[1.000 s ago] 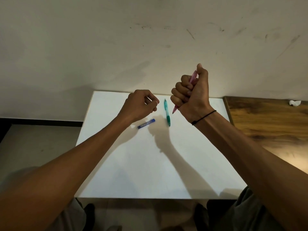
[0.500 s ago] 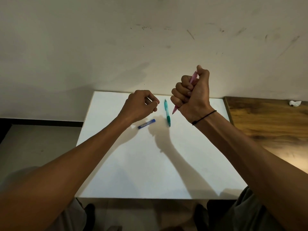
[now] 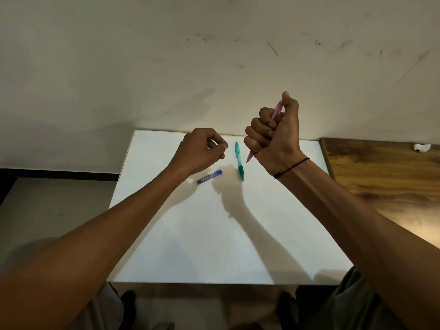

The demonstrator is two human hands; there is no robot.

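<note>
Gripping the pink mechanical pencil (image 3: 277, 110) mid-barrel in the tightly fisted right hand (image 3: 278, 139) above the white table (image 3: 214, 234), judging it light, stiff and slick; curling the fingers of the left hand (image 3: 198, 151) inward, being unable to tell around what.

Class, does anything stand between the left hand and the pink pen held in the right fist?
Nothing visible does. Open air separates the left hand from the pink pen in the right hand; the green pen lies below, flat on the table.
</note>
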